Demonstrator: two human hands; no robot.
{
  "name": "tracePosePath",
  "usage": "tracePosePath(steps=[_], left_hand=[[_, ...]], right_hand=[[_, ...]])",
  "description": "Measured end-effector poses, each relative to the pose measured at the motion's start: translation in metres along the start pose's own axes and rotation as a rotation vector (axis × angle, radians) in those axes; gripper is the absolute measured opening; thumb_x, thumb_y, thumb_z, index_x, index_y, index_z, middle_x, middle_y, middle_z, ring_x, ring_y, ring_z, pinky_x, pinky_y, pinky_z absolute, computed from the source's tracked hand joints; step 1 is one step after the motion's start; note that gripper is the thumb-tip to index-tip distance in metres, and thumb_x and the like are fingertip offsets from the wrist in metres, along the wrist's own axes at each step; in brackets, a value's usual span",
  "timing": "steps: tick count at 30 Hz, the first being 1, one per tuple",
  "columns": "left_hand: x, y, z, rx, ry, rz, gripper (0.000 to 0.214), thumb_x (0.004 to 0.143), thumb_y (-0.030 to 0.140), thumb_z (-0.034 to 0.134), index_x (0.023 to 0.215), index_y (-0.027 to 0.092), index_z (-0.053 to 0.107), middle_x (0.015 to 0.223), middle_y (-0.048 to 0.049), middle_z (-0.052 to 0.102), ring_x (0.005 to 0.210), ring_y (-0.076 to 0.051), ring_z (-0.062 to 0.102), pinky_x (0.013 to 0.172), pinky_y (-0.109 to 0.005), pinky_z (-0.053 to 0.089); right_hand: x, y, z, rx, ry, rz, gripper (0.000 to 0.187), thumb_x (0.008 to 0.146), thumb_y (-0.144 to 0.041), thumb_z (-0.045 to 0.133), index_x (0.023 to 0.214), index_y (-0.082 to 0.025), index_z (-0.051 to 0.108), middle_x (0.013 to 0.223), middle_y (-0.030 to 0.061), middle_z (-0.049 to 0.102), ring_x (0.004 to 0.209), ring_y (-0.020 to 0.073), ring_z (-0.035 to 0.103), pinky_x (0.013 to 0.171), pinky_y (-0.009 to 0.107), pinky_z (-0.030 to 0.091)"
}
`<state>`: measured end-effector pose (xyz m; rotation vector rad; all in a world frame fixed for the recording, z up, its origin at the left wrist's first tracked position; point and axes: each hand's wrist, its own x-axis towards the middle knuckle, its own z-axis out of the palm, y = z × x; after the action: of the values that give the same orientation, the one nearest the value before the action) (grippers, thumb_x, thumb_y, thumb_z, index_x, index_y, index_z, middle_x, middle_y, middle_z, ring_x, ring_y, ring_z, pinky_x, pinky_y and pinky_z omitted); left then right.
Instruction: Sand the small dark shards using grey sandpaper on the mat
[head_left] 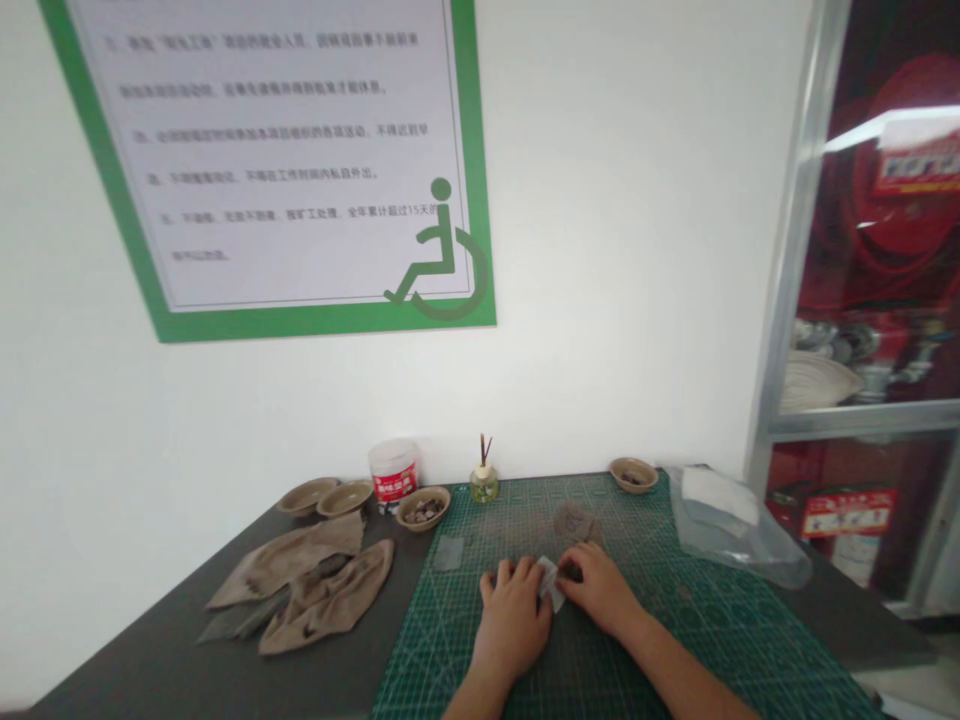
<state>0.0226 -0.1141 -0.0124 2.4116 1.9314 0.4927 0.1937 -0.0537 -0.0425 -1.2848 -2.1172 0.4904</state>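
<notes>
Both hands work low over the green cutting mat [480, 655]. Between them lies a small whitish, translucent piece [553, 592], perhaps a little plastic bag; its kind is unclear. My left hand [511, 615] has its thumb and index finger at the piece's left edge, the other fingers resting bent on the mat. On the other side, my right hand [600, 588] pinches the piece's right edge with fingertips together. A dark spot shows inside that pinch, and I cannot make out what it is. Just beyond sits a brownish round patch of thin material [576, 520].
Brown cloth pieces [330, 598] lie left. Along the back stand shallow bowls [424, 510], one holding small chips, a red-labelled tub [394, 474] and a reed diffuser [484, 484]. Another clear square [449, 553] lies on the mat. At right are a plastic bag [739, 525] and a bowl [634, 475].
</notes>
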Motion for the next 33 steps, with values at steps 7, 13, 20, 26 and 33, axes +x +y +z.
tracePosePath(steps=[7,13,20,26,33], left_hand=[[0.000,-0.001,0.002,-0.014,0.010,0.020,0.039,0.094,0.032,0.031,0.121,0.031,0.059,0.130,-0.0061,0.057,0.118,-0.031,0.044,0.099,-0.052,0.028],[0.000,-0.005,0.005,-0.046,0.041,0.040,0.038,0.093,0.031,0.034,0.122,0.032,0.058,0.127,-0.0054,0.058,0.116,-0.032,0.045,0.098,-0.052,0.028],[0.000,-0.005,0.005,-0.060,0.059,0.039,0.036,0.093,0.031,0.034,0.120,0.031,0.058,0.126,-0.0057,0.059,0.115,-0.032,0.044,0.097,-0.054,0.028],[0.000,-0.004,0.005,-0.031,0.071,0.047,0.035,0.093,0.030,0.036,0.121,0.030,0.058,0.125,-0.0057,0.059,0.113,-0.031,0.046,0.096,-0.052,0.032],[0.001,-0.003,0.006,0.023,0.080,0.053,0.034,0.094,0.030,0.039,0.121,0.030,0.058,0.123,-0.0054,0.060,0.111,-0.030,0.046,0.095,-0.052,0.033]], right_hand=[[0.001,-0.005,-0.003,-0.018,-0.026,-0.050,0.013,0.079,-0.025,0.064,0.089,-0.020,0.069,0.093,0.0048,0.068,0.095,0.0225,0.058,0.091,0.033,0.037],[0.005,-0.006,0.000,-0.015,-0.044,-0.076,0.013,0.076,-0.025,0.066,0.088,-0.021,0.070,0.093,0.0044,0.068,0.095,0.0223,0.058,0.089,0.032,0.038],[0.003,-0.002,-0.002,0.000,-0.044,-0.116,0.013,0.080,-0.026,0.065,0.090,-0.021,0.071,0.093,0.0042,0.068,0.096,0.0220,0.058,0.091,0.032,0.039],[0.004,0.006,0.000,-0.025,0.000,-0.126,0.015,0.083,-0.027,0.064,0.094,-0.021,0.072,0.095,0.0064,0.068,0.097,0.0227,0.057,0.089,0.034,0.041],[0.000,0.010,0.000,-0.015,-0.009,-0.170,0.018,0.084,-0.027,0.064,0.099,-0.022,0.072,0.094,0.0054,0.069,0.095,0.0212,0.059,0.087,0.033,0.043]])
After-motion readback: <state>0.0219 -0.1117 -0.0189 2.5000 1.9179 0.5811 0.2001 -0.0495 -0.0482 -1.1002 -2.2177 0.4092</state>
